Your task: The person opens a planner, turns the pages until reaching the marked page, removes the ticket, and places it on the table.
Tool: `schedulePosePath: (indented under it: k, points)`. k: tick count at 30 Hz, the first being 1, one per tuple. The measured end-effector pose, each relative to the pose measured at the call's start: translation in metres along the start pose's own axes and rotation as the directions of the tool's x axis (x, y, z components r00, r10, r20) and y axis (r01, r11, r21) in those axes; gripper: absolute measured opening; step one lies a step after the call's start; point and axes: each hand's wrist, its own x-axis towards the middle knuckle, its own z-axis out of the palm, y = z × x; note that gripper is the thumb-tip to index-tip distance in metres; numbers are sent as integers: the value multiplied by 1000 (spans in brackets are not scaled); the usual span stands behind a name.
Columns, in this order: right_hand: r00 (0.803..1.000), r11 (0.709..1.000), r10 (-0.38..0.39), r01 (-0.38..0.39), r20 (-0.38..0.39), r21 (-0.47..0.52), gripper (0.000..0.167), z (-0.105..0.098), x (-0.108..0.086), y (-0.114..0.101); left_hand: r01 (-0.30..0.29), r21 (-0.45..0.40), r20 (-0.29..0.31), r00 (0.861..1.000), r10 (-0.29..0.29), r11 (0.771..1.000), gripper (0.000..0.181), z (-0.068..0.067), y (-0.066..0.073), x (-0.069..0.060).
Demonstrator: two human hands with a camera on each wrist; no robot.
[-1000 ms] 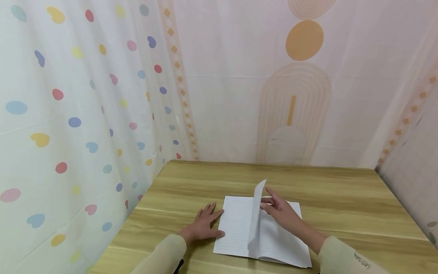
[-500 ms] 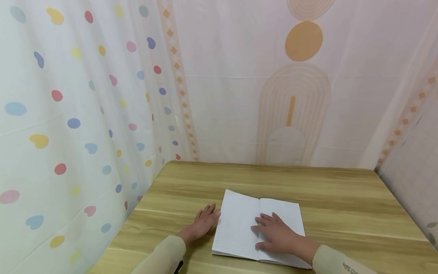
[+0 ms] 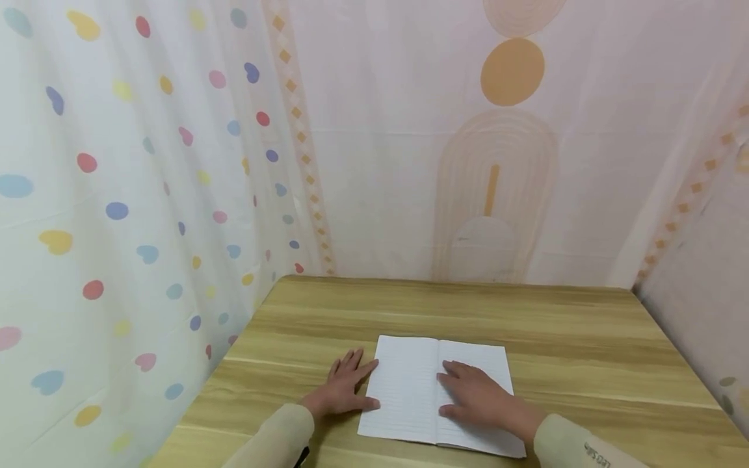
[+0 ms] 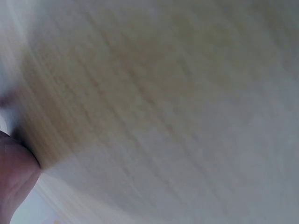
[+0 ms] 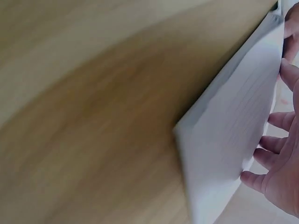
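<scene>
Fingers spread and gripping nothing, the left hand (image 3: 344, 389) touches the left edge of the open notebook (image 3: 406, 390) on the surface (image 3: 281, 344) while the right hand (image 3: 476, 395), fingers also loose, rests on the right page (image 3: 484, 356), where light, even pressure should flatten best.

Left arm (image 3: 272, 437): one, sleeved, slanting in toward the far edge of the desk (image 3: 281, 325). Left hand (image 3: 344, 388): one, palm down, fingers splayed, thumb wide, nearer the left edge. Right arm (image 3: 576, 445): one, sleeved, angled toward the far left corner. Right hand (image 3: 475, 395): one, palm down, fingers spread.
</scene>
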Motion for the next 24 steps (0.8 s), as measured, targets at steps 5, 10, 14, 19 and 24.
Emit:
schedulePosePath:
  k: [5,10,14,19,24]
  points:
    - [997,999,43,-45,-64,-18,65,2,-7,24,4,-2,1,1000,-4,1000,89,-2,-1,0]
    - [987,989,143,-145,-78,-27,67,2,-15,46,0,-3,11,1000,0,1000,89,-2,0,0]
    - [968,971,237,-239,-79,-22,70,-2,-21,60,2,3,10,1000,-2,1000,89,-2,1,0]
    - [950,956,290,-294,-119,-21,77,-5,-29,77,8,-1,10,1000,-8,1000,90,-2,1,0]
    - [938,947,317,-321,-138,-8,80,-6,-37,89,10,-2,10,1000,-10,1000,89,-3,3,-1]
